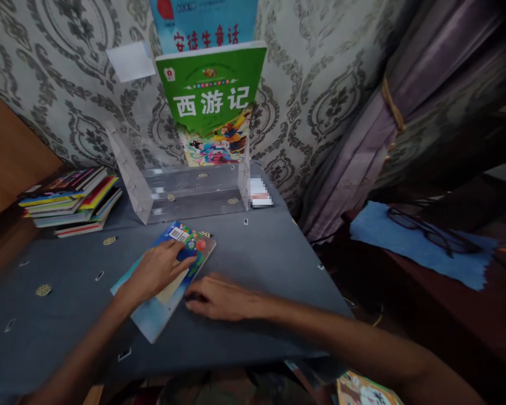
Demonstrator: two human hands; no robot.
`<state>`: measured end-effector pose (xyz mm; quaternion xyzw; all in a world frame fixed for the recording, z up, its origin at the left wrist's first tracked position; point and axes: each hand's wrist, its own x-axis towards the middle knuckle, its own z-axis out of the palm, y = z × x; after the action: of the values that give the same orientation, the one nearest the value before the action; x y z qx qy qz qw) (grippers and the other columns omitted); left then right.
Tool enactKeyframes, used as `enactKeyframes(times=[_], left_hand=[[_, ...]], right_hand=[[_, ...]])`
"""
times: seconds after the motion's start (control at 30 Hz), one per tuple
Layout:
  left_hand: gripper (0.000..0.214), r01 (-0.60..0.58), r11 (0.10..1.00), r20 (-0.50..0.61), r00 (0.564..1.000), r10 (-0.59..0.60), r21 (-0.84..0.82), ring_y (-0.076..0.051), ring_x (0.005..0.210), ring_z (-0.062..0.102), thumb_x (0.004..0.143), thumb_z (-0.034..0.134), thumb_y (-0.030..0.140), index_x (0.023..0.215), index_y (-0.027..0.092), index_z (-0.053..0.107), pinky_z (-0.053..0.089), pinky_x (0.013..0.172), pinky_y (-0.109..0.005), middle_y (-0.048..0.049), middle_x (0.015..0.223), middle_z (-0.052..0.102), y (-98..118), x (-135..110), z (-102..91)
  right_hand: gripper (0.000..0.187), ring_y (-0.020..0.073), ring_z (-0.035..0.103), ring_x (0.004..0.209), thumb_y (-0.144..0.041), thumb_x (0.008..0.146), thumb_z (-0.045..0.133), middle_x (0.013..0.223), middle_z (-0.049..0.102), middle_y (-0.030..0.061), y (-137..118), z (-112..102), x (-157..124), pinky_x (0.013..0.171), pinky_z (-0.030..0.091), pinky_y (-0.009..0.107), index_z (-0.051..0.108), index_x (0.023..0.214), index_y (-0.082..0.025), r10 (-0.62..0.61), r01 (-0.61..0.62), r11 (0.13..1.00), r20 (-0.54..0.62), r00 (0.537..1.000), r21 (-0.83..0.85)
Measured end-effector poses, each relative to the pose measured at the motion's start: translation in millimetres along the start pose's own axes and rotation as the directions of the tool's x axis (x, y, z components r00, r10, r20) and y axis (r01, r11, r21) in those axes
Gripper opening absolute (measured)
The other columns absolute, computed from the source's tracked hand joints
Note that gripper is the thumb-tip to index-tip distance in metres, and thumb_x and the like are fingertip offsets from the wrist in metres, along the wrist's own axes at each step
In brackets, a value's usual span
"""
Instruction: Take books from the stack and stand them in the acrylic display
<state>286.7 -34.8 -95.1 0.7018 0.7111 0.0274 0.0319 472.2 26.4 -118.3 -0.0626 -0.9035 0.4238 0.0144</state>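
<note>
Past the near edge of the table (274,270), toward its right, an orange book (367,389) is peeking in. Over the tabletop, our right hand (221,298) is resting just beside the right long edge of a blue book (166,293); its fingers are curling inward, and we are failing to tell whether they are touching the cover or pinching anything. Our left hand (160,265) is lying across that book, its thumb standing apart from the fingers. The book is lying flat and aslant between the table's near edge and the clear stand (129,171). We are judging a skid possible: uneven pressure from the left palm could be twisting the book, or a forward push could be driving its far end into the stand. The book is looking thin, its pale blue end pointing toward us, a cream panel half hiding under our hand, a white code patch and colourful drawings covering the deeper blue far end. Beyond, a stack of books (73,202) is occupying the table's far left corner, and a green book (219,107) is standing upright at the stand.
</note>
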Motion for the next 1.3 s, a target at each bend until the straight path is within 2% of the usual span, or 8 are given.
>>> enactKeyframes(times=[0.17,0.27,0.33,0.47,0.6,0.73,0.87,1.3], left_hand=[[0.041,0.009,0.987,0.005,1.000,-0.010,0.163,-0.031,0.109,0.062,0.093,0.056,0.052,0.113,0.016,0.059,0.054,0.082,-0.039,-0.0138,0.117,0.064,29,9,6.6],[0.037,0.015,0.973,-0.009,1.000,-0.014,0.229,-0.032,0.111,0.059,0.095,0.053,0.046,0.115,0.015,0.057,0.053,0.080,-0.040,-0.0161,0.118,0.062,35,11,14.1],[0.036,0.012,0.969,-0.034,0.999,-0.004,0.249,-0.032,0.108,0.059,0.097,0.049,0.046,0.114,0.015,0.058,0.054,0.077,-0.040,-0.0160,0.116,0.062,35,11,18.7],[0.038,0.018,0.960,-0.131,0.991,0.020,0.279,-0.031,0.104,0.059,0.096,0.049,0.050,0.109,0.016,0.060,0.052,0.083,-0.043,-0.0150,0.112,0.063,32,12,26.9],[0.038,0.012,0.968,-0.193,0.980,0.037,0.249,-0.030,0.102,0.059,0.097,0.046,0.049,0.110,0.016,0.059,0.049,0.089,-0.045,-0.0132,0.109,0.065,28,11,33.6],[0.038,0.015,0.970,-0.199,0.979,0.034,0.243,-0.028,0.098,0.060,0.098,0.042,0.050,0.111,0.019,0.060,0.049,0.087,-0.043,-0.0106,0.106,0.066,26,10,36.2],[0.039,0.029,0.969,-0.198,0.980,0.021,0.246,-0.028,0.098,0.060,0.098,0.040,0.049,0.110,0.019,0.060,0.049,0.087,-0.043,-0.0100,0.104,0.066,27,10,36.5],[0.043,0.000,0.968,-0.197,0.979,0.051,0.249,-0.031,0.101,0.060,0.099,0.038,0.049,0.117,0.015,0.059,0.050,0.087,-0.046,-0.0138,0.113,0.066,26,10,39.2]], right_hand=[[0.015,0.0115,0.053,0.060,-0.020,0.090,0.061,0.071,0.067,0.0001,5,-2,0,0.060,0.038,0.022,0.072,0.097,-0.013,-0.106,0.107,0.994,0.031,0.994,-0.021],[0.018,0.0093,0.052,0.054,-0.020,0.090,0.057,0.061,0.062,-0.0022,28,-14,-3,0.057,0.039,0.021,0.072,0.083,-0.013,-0.108,0.109,0.972,-0.015,0.994,0.207],[0.025,0.0080,0.048,0.047,-0.027,0.092,0.053,0.052,0.056,-0.0047,49,-26,-2,0.051,0.037,0.020,0.069,0.078,-0.014,0.020,0.055,0.904,-0.171,0.985,0.423],[0.027,0.0072,0.044,0.043,-0.036,0.091,0.050,0.054,0.057,-0.0044,90,-49,4,0.045,0.033,0.018,0.067,0.085,-0.015,0.323,0.134,0.735,-0.517,0.792,0.665],[0.019,0.0091,0.053,0.055,-0.026,0.088,0.052,0.068,0.064,-0.0002,105,-57,6,0.051,0.038,0.019,0.067,0.089,-0.015,0.352,0.128,0.806,-0.641,0.682,0.578],[0.021,0.0112,0.057,0.069,-0.014,0.086,0.053,0.081,0.068,0.0025,97,-49,1,0.064,0.041,0.023,0.072,0.092,-0.014,0.171,-0.020,0.975,-0.685,0.708,0.223],[0.025,0.0118,0.057,0.072,-0.010,0.088,0.053,0.092,0.068,0.0046,89,-43,-5,0.070,0.043,0.025,0.075,0.100,-0.015,0.039,-0.075,0.997,-0.607,0.794,-0.033],[0.030,0.0187,0.063,0.100,-0.009,0.090,0.052,0.106,0.069,0.0076,90,-42,-10,0.093,0.049,0.035,0.072,0.110,-0.017,-0.043,-0.061,0.983,-0.539,0.841,-0.174]])
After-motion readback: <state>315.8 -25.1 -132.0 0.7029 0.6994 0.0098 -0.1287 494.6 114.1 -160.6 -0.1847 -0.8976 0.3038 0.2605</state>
